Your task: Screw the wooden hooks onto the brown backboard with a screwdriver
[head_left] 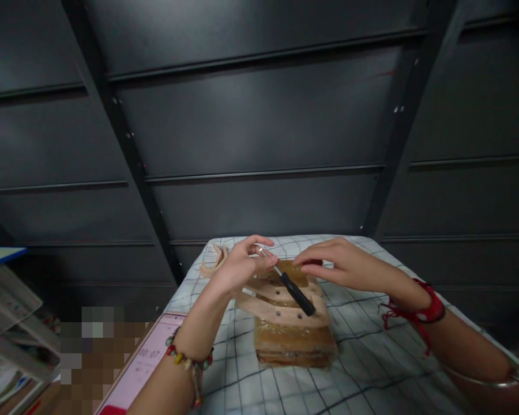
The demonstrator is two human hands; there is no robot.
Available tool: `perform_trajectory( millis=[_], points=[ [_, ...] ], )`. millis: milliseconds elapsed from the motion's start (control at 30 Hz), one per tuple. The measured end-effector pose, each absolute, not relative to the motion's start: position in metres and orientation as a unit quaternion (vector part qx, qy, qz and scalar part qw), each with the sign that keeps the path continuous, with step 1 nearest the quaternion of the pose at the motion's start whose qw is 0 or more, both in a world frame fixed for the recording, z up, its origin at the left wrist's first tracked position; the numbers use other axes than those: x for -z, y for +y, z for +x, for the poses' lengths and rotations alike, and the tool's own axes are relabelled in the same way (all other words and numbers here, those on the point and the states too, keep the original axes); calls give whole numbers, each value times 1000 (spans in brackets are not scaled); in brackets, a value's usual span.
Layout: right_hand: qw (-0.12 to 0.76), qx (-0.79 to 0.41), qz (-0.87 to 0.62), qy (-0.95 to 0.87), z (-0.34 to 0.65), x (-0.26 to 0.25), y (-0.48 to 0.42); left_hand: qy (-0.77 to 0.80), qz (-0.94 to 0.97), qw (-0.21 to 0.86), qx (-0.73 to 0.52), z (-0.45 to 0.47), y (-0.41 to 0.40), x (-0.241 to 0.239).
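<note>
A screwdriver [297, 294] with a black handle and thin metal shaft slants over the block, handle end toward me. The fingers of my left hand [246, 262] are closed around its shaft near the tip. My right hand [335, 262] is over the block's far right side, fingers loosely bent and apart, holding nothing that I can see. Beneath the screwdriver are beige bands [259, 310] with small dark holes or studs. They rest across a brown block [294, 340] wrapped in shiny clear film or tape. My left fingers partly hide the bands' far ends.
A white checked cloth [358, 357] covers the table. Curved beige pieces [214, 264] lie at its far left. A phone [145, 360] showing a timer is by the left edge. Dark metal panels [259, 115] rise behind the table. Shelving [12, 311] stands at the left.
</note>
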State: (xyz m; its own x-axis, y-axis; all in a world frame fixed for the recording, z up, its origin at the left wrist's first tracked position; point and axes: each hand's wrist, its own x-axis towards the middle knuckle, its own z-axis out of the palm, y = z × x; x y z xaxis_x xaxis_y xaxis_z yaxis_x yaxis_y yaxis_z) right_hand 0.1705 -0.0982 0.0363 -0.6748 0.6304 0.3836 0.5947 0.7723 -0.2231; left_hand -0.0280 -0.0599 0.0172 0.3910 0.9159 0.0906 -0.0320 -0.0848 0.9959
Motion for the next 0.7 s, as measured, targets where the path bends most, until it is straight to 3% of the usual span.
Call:
perform_trajectory(
  millis=[200,333,500,600,700],
  points=[
    [248,-155,-289,-911,185,-28,-96,359,520,634,-446,-20,-48,-23],
    [248,-138,-265,-922,189,-24,-93,374,505,643,-438,-14,-41,-18],
    [411,-74,-316,-852,184,-18,-85,397,560,610,-396,-16,-44,-13],
    [516,-157,-357,-763,187,-17,-75,405,663,520,-354,-21,-61,-10],
    [577,-248,-349,-695,194,-19,-61,384,856,271,-217,-22,-82,-2]
  ],
)
